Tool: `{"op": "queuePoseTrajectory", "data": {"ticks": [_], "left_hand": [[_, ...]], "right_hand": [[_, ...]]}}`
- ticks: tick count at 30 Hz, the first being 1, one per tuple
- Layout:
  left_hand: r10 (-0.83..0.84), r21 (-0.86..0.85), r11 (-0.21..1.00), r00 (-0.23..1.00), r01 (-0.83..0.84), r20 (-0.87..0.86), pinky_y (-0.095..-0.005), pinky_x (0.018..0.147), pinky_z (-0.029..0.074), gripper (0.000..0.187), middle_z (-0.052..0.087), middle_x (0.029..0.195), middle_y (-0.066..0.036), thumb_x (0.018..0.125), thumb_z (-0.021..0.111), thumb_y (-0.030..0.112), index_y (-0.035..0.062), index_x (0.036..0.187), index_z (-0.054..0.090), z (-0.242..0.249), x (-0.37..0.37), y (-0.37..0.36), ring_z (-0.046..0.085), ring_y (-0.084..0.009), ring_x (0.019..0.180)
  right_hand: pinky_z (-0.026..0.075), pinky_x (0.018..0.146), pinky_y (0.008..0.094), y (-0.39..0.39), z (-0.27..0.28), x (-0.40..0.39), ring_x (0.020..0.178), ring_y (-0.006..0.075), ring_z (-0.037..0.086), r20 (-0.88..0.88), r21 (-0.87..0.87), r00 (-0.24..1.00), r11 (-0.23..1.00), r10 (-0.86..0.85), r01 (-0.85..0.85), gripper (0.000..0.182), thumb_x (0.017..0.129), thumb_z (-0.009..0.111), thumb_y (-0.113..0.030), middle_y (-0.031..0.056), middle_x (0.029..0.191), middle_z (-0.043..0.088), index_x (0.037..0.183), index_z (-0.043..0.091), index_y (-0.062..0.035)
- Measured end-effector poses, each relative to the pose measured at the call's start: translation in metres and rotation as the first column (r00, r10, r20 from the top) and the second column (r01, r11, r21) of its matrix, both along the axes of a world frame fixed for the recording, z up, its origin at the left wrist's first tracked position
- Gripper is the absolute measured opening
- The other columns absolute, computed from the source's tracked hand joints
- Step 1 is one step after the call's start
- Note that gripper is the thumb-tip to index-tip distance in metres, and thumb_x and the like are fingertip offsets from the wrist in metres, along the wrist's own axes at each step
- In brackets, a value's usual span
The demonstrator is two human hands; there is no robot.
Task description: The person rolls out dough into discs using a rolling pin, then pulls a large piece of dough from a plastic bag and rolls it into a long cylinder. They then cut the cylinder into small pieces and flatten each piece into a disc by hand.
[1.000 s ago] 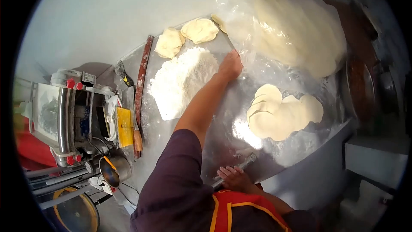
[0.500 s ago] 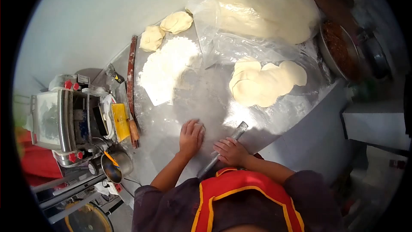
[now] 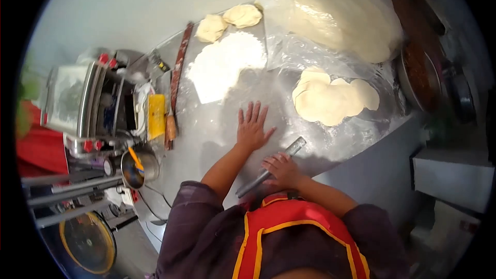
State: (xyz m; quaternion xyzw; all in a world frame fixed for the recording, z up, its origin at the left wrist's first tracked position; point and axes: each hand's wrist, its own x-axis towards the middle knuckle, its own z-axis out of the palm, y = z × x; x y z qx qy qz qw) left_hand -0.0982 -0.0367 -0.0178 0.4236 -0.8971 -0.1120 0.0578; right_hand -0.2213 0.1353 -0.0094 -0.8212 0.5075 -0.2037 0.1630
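Note:
My left hand (image 3: 252, 126) lies palm down with spread fingers above or on the floury grey worktop (image 3: 206, 137); whether anything lies under the palm is hidden. My right hand (image 3: 281, 170) curls over the middle of a grey rolling pin (image 3: 295, 146), which slants across the near edge before my apron. Beyond it, overlapping flat rounds of dough (image 3: 330, 101) lie in a bunch. A heap of white flour (image 3: 227, 64) spreads farther back, with two dough lumps (image 3: 211, 28) behind it.
A large dough mass (image 3: 343, 18) sits under clear plastic sheet at the back. Right of it stands a bowl of reddish filling (image 3: 419, 75). On the left are a long brown stick (image 3: 180, 67), a yellow scraper (image 3: 156, 116), a metal pot (image 3: 149, 167) and a roller machine (image 3: 85, 103).
My left hand has moved forward and its fingers have spread from a curled pose. My right hand remains on the rolling pin. The whole view has shifted slightly.

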Motion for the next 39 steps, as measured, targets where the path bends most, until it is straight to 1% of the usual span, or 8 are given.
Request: {"op": "queuePoseTrajectory", "data": {"ticks": [1,3,5,11,15,24,30,39], "left_hand": [[0.011,-0.096,0.995,0.994,-0.022,-0.111,-0.0529,0.116,0.016,0.067,0.036,0.151,-0.016,0.090,0.057,0.047,0.0105,0.144,0.041,-0.003,0.002,0.001,0.027,-0.0347,0.142],[0.179,0.153,0.979,0.926,-0.134,-0.332,-0.0484,0.111,0.027,0.055,0.047,0.139,-0.015,0.088,0.063,0.035,0.0077,0.135,0.049,-0.010,0.019,-0.010,0.038,-0.0353,0.132],[0.270,0.225,0.954,0.891,-0.197,-0.366,-0.0424,0.098,0.042,0.038,0.060,0.118,-0.013,0.083,0.069,0.016,0.0040,0.118,0.060,0.004,0.048,0.003,0.052,-0.0350,0.112],[0.324,0.223,0.936,0.914,-0.272,-0.244,-0.0425,0.100,0.041,0.046,0.055,0.127,-0.014,0.083,0.067,0.017,0.0026,0.126,0.054,0.015,0.095,0.082,0.051,-0.0345,0.117],[0.376,-0.021,0.924,0.915,-0.383,-0.149,-0.0525,0.110,0.031,0.061,0.045,0.141,-0.020,0.086,0.064,0.023,-0.0035,0.137,0.043,0.011,0.132,0.134,0.042,-0.0357,0.132],[0.433,-0.039,0.901,0.901,-0.433,0.018,-0.0573,0.117,0.010,0.069,0.025,0.158,-0.014,0.097,0.044,0.048,0.0058,0.149,0.030,0.025,0.117,0.000,0.018,-0.0310,0.147],[0.415,-0.209,0.875,0.899,-0.437,-0.140,-0.0556,0.117,0.009,0.070,0.025,0.158,-0.015,0.096,0.047,0.048,0.0060,0.150,0.030,0.006,0.111,-0.065,0.017,-0.0311,0.148],[0.236,0.032,0.971,0.940,-0.236,-0.246,-0.0462,0.106,0.036,0.071,0.048,0.139,-0.014,0.084,0.067,0.040,0.0042,0.140,0.042,0.021,0.132,0.062,0.046,-0.0322,0.128]], "right_hand": [[0.035,0.106,0.0460,-0.002,0.003,-0.006,0.117,0.0279,0.051,0.000,0.059,1.000,0.998,-0.004,0.004,0.048,0.082,0.067,-0.040,0.0089,0.124,0.057,0.119,0.061,-0.0101],[0.037,0.103,0.0477,-0.016,0.020,-0.020,0.110,0.0301,0.053,0.003,0.189,1.000,0.982,-0.002,0.001,0.043,0.078,0.070,-0.035,0.0091,0.114,0.059,0.113,0.062,-0.0101],[0.037,0.101,0.0475,-0.015,-0.018,-0.049,0.108,0.0301,0.053,-0.059,-0.031,0.998,0.999,0.017,-0.019,0.036,0.075,0.071,-0.018,0.0088,0.110,0.058,0.110,0.062,-0.0111],[0.038,0.096,0.0461,-0.027,0.041,-0.004,0.105,0.0292,0.052,-0.072,0.076,0.995,0.994,-0.070,0.076,0.040,0.071,0.074,-0.012,0.0080,0.105,0.058,0.108,0.060,-0.0113],[0.034,0.104,0.0473,-0.024,0.009,0.021,0.119,0.0300,0.050,-0.099,0.040,0.965,0.968,-0.245,0.250,0.049,0.077,0.071,-0.019,0.0116,0.124,0.056,0.123,0.057,-0.0083],[0.019,0.115,0.0556,-0.165,0.002,0.028,0.142,0.0278,0.032,-0.380,-0.162,0.838,0.920,-0.392,0.357,0.059,0.097,0.047,-0.035,0.0139,0.152,0.036,0.147,0.037,-0.0048],[0.016,0.116,0.0552,-0.226,-0.004,0.024,0.144,0.0261,0.027,-0.320,-0.243,0.846,0.900,-0.427,0.362,0.056,0.098,0.044,-0.033,0.0101,0.156,0.031,0.147,0.036,-0.0078],[0.021,0.115,0.0534,-0.123,-0.002,0.028,0.140,0.0283,0.036,-0.330,-0.112,0.892,0.951,-0.308,0.287,0.053,0.096,0.049,-0.027,0.0118,0.148,0.043,0.145,0.040,-0.0079]]}}
